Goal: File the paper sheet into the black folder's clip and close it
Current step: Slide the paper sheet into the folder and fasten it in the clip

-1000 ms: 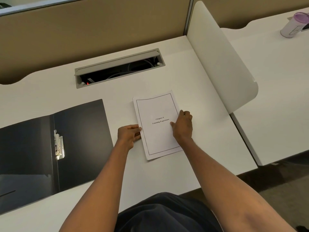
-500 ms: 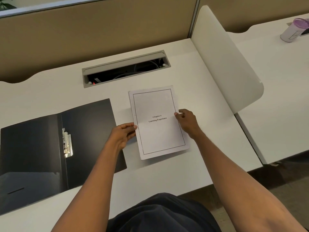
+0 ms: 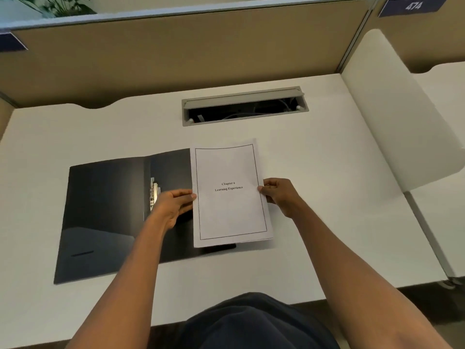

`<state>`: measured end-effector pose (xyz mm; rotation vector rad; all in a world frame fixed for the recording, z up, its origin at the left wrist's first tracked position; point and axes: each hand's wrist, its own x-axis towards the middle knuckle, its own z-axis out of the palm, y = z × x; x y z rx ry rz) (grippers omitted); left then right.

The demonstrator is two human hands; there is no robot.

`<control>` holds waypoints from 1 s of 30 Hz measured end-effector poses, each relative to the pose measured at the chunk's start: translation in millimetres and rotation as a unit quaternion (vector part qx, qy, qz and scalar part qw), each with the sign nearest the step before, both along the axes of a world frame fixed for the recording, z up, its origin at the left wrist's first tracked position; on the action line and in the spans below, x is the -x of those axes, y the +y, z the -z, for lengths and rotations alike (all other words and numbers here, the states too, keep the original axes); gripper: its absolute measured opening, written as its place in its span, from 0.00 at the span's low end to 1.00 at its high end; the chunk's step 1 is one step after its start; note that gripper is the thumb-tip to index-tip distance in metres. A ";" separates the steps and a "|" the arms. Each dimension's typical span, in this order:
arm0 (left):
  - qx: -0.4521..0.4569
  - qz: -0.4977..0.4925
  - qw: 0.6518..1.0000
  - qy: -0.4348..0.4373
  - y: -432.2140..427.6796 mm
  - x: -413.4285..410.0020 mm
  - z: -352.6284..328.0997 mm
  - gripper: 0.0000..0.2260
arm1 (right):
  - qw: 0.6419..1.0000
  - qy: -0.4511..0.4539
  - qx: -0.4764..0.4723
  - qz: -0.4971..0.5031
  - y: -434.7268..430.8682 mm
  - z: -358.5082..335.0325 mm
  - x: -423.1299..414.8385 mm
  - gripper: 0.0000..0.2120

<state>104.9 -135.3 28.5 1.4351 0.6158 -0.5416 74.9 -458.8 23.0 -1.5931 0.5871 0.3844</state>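
You are seated at a white counter, looking down at your own two bare hands. Between them is the paper sheet, printed with "Chapter 6, Learning Experience". Your right hand pinches its right edge between thumb and fingers. Your left hand rests at its left edge, fingers loosely extended; whether that grip is truly closed on the sheet cannot be told.

Under and to the left of your left grip lies the black folder, open flat. The sheet's left part overlaps the folder's right panel. The metal clip sits at the spine, just left of your left hand, partly hidden by it.

To do this step well, carry the sheet leftward, level and untwisted, until its left edge meets the clip. Free your left hand to raise the clip lever, slide the edge fully under, square it with the spine, then press the clip down before folding the cover over.
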 end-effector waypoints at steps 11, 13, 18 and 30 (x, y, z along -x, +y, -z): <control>-0.324 0.037 0.931 -0.162 110.6 -6.7 -16.1 0.15 | 0.999 0.018 -0.032 -0.022 76.2 8.2 -16.5 0.12; -0.348 0.098 0.920 -0.148 122.9 -8.9 -12.3 0.24 | 0.999 0.020 -0.027 -0.017 80.2 7.8 -17.0 0.11; -0.429 0.364 0.815 -0.142 143.6 -13.1 11.5 0.57 | 0.999 0.027 -0.020 -0.007 96.2 10.3 -21.7 0.10; -0.472 0.437 0.753 -0.140 144.4 -3.8 41.6 0.61 | 0.999 0.046 -0.016 -0.005 119.4 24.2 -34.1 0.14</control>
